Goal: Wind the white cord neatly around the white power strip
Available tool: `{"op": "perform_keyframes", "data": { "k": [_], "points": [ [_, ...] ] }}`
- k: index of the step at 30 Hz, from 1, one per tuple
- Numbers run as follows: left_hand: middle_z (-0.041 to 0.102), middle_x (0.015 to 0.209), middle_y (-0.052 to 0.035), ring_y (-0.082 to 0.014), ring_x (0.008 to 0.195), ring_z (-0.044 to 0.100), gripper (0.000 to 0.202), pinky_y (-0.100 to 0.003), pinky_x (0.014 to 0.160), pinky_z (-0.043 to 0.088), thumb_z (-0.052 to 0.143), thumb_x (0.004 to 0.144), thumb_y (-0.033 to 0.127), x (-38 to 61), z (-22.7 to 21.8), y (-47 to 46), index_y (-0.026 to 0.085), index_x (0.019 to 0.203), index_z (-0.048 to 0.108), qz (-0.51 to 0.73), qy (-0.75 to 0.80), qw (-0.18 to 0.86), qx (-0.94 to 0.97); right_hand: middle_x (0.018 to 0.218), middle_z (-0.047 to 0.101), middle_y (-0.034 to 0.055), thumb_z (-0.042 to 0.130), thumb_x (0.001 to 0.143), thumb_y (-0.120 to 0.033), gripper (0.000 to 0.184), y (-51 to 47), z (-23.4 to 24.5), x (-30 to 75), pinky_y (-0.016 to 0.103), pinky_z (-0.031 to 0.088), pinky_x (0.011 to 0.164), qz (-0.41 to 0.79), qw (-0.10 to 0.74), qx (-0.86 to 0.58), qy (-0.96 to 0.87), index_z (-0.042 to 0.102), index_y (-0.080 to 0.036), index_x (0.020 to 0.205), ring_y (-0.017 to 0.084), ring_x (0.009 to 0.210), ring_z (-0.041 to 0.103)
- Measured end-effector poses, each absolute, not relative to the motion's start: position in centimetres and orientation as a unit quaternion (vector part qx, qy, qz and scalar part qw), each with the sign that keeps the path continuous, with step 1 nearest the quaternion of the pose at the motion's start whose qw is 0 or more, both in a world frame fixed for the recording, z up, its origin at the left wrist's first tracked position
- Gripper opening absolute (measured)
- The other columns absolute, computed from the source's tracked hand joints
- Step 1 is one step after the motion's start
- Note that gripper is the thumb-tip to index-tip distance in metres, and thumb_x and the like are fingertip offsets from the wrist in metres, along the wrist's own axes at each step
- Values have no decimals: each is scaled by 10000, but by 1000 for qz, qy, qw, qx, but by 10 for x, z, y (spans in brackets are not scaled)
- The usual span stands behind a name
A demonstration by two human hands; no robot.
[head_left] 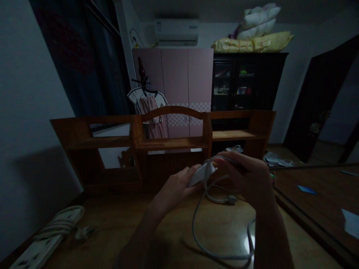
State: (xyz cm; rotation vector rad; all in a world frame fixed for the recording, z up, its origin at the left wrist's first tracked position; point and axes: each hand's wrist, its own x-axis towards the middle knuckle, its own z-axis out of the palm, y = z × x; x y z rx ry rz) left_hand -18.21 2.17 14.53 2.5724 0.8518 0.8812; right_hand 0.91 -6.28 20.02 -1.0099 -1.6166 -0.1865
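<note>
My left hand (pixel 175 185) is closed around a white power strip (pixel 198 176), held up over the wooden desktop (pixel 168 228); its sockets do not show. A grey-white cord (pixel 194 220) passes over the far end of the strip. My right hand (pixel 248 173) pinches that cord just to the right of the strip. From there the cord hangs in a wide loop down to the desktop. Its plug (pixel 230 200) hangs or lies behind the loop; I cannot tell which.
A second power strip (pixel 42 244), wound with its own cord, lies at the left by the wall. A wooden shelf unit (pixel 172 144) stands along the desk's back. To the right, papers (pixel 350 222) and a blue card (pixel 306 189) lie on a brown surface.
</note>
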Motion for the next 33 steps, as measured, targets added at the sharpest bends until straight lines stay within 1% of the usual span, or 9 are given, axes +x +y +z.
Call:
{"op": "perform_keyframes", "data": {
  "k": [6,12,17,19,23,25,27,30,33],
  "points": [
    [594,1142,-42,-216,1015,589,577,-340,886,454,570,886,433,-175,149,4,341,1411,349,271,210,174,923,796,706,15,648,852,-326,147,-63,203,33,222,458,594,-43,619,-453,-640,721,-202,886,152,730,637],
    [602,1150,-51,-211,1007,588,616,-329,864,472,661,827,398,-169,158,-16,322,1385,414,263,143,239,924,827,696,17,633,862,-364,184,-52,199,40,240,439,648,41,615,-435,-656,721,-202,872,154,756,615],
    [601,1216,-61,-216,1035,594,651,-307,881,480,722,779,328,-173,165,-30,305,1368,445,347,129,286,884,751,652,10,645,848,-393,224,-38,193,44,226,394,592,117,609,-427,-658,720,-182,835,136,689,565],
    [587,1257,-66,-216,1038,600,738,-300,885,484,747,752,321,-176,167,-35,305,1399,392,404,155,305,848,708,626,4,629,857,-403,253,-34,192,42,217,373,563,163,590,-413,-675,712,-170,807,124,649,535],
    [594,1252,-85,-226,1081,598,987,-313,931,474,750,746,306,-179,167,-35,286,1505,120,511,206,329,767,724,610,1,567,893,-420,295,-29,192,31,214,369,574,246,537,-369,-718,692,-163,819,121,659,515],
    [613,1205,-89,-240,1102,589,918,-330,958,461,733,756,345,-180,165,-29,260,1492,191,578,223,317,718,765,618,5,541,910,-421,297,-29,192,24,219,373,598,242,513,-373,-734,693,-168,872,128,694,520],
    [632,1155,-91,-242,1066,608,725,-344,937,476,681,795,411,-181,165,-21,241,1417,350,620,235,342,665,789,620,10,512,927,-419,307,-28,192,17,225,373,617,216,492,-385,-750,693,-171,909,133,719,520],
    [671,1045,-87,-202,835,671,482,-317,745,543,583,855,474,-185,168,-10,223,1256,493,621,246,436,603,776,603,3,483,944,-409,309,-25,190,8,225,361,617,160,479,-402,-764,683,-175,925,128,711,504],
    [687,955,-77,-166,680,661,440,-267,599,537,583,845,507,-190,173,-1,205,1164,545,611,255,490,568,710,573,-21,503,938,-377,253,-21,185,2,220,333,584,95,488,-432,-752,666,-186,911,110,646,468]
  ]
}}
